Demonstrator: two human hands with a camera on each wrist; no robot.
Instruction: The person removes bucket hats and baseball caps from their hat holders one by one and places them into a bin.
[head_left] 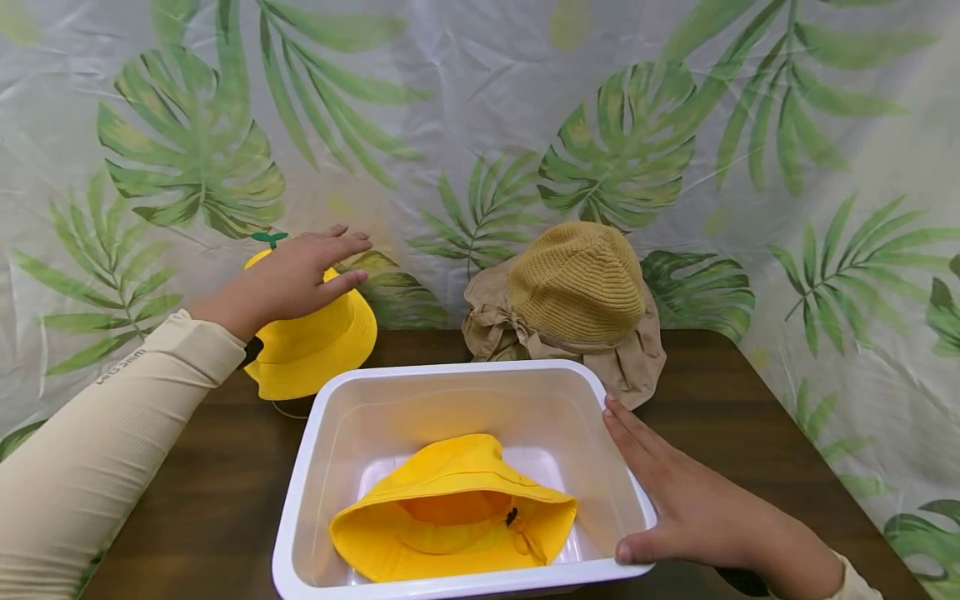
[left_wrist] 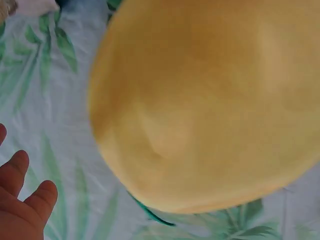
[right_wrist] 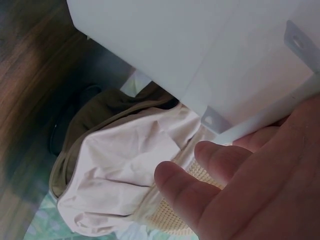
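A yellow bucket hat (head_left: 322, 354) with a green sprout on top sits at the back left of the table. My left hand (head_left: 307, 271) is in front of its crown with fingers stretched out; whether it touches the hat I cannot tell. In the left wrist view the yellow crown (left_wrist: 210, 110) fills most of the frame beside the fingers. My right hand (head_left: 697, 500) rests against the right side of a white plastic bin (head_left: 450, 369), its thumb on the near corner and its fingers extended along the side. Inside the bin lies another yellow hat (head_left: 450, 467), tilted with its opening towards me.
Behind the bin, at the right, stands a tan hat (head_left: 581, 283) with a knitted crown and a wide cloth brim. The dark wooden table (head_left: 750, 433) runs up to a leaf-patterned curtain (head_left: 465, 108) at the back.
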